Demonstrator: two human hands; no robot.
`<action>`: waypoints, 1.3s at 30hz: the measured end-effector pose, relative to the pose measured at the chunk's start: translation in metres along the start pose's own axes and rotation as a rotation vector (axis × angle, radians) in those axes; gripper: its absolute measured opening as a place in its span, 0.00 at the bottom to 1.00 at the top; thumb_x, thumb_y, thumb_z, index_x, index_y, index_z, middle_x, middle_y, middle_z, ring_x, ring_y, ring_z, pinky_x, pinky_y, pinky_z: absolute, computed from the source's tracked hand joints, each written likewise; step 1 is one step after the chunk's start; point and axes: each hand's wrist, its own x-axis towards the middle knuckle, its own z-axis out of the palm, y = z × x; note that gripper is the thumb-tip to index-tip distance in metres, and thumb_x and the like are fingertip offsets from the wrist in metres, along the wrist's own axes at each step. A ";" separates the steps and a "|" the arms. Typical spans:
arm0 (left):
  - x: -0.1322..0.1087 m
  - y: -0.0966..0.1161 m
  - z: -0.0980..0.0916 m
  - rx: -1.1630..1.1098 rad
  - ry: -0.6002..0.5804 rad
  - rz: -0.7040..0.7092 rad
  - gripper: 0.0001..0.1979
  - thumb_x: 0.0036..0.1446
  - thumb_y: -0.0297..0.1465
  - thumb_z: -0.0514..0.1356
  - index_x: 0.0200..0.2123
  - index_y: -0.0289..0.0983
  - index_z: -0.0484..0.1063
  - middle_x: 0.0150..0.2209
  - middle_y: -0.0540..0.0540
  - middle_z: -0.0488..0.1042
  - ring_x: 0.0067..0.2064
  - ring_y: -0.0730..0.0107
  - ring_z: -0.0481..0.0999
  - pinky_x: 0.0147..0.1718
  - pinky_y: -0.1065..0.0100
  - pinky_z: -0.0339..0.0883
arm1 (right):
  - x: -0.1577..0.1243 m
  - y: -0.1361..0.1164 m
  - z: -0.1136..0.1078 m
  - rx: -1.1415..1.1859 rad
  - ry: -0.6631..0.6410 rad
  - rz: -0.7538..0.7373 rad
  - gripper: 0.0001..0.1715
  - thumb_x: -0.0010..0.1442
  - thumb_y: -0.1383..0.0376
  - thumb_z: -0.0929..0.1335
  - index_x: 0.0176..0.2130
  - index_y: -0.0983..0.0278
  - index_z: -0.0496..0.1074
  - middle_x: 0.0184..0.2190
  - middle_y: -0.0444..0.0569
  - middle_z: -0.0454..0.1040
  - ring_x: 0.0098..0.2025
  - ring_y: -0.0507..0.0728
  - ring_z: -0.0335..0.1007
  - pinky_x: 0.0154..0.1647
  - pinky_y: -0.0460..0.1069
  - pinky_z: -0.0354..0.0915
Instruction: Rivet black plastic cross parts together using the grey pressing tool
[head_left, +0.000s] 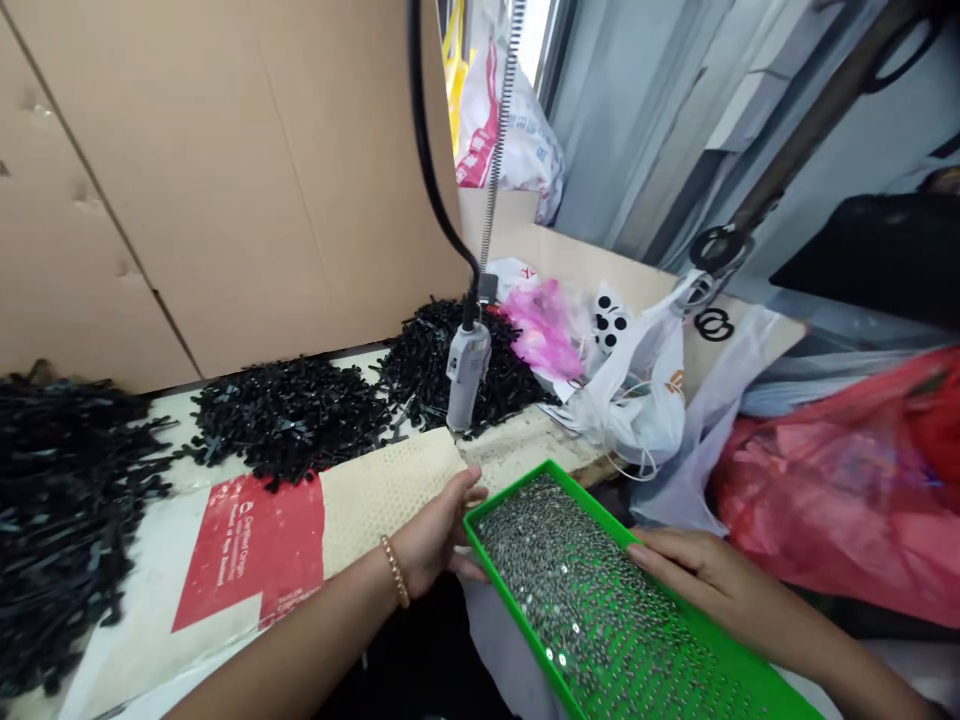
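Observation:
A long green plastic tray (517,610) slants across the lower right, holding a great many small metal screws (577,570). My right hand (697,575) grips its right rim, thumb over the edge and the other fingers partly hidden. At the tray's far left corner is my left hand (435,530), with a beaded bracelet on the wrist. Its fingers are apart, some partly hidden by the tray; whether they touch it I cannot tell. Just beyond, a grey electric screwdriver (468,375) hangs upright from a spring and a black cable.
Piles of small black parts (289,415) lie along the bench's back and left. A red-and-white printed sheet (244,550) and a cream textured pad (390,480) cover the front. White bags (637,410) and a red bag (847,480) crowd the right. Cardboard (300,180) stands behind.

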 end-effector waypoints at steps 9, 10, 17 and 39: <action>0.010 -0.003 0.039 0.904 0.013 0.064 0.25 0.52 0.50 0.57 0.39 0.34 0.73 0.35 0.41 0.75 0.36 0.59 0.74 0.23 0.71 0.63 | 0.003 0.059 0.019 0.178 0.212 0.220 0.29 0.63 0.44 0.60 0.37 0.63 0.75 0.34 0.49 0.76 0.37 0.63 0.72 0.39 0.52 0.68; 0.017 -0.004 0.041 1.016 0.048 0.103 0.22 0.51 0.48 0.59 0.36 0.34 0.74 0.32 0.43 0.75 0.33 0.62 0.74 0.23 0.71 0.62 | 0.006 0.061 0.022 0.183 0.224 0.229 0.29 0.62 0.44 0.60 0.36 0.63 0.75 0.33 0.49 0.76 0.37 0.63 0.72 0.39 0.51 0.68; 0.056 0.020 0.036 1.462 0.257 0.158 0.08 0.50 0.30 0.57 0.33 0.35 0.75 0.29 0.45 0.76 0.30 0.65 0.74 0.27 0.71 0.61 | 0.018 0.060 0.046 0.211 0.313 0.280 0.31 0.60 0.42 0.59 0.39 0.65 0.72 0.33 0.53 0.76 0.36 0.64 0.72 0.35 0.51 0.67; 0.126 0.087 0.010 1.601 0.211 0.302 0.15 0.54 0.28 0.54 0.40 0.43 0.79 0.38 0.46 0.79 0.42 0.59 0.75 0.42 0.66 0.64 | 0.051 0.051 0.059 -0.142 0.404 -0.569 0.17 0.63 0.56 0.69 0.50 0.57 0.69 0.38 0.47 0.69 0.49 0.60 0.62 0.61 0.60 0.44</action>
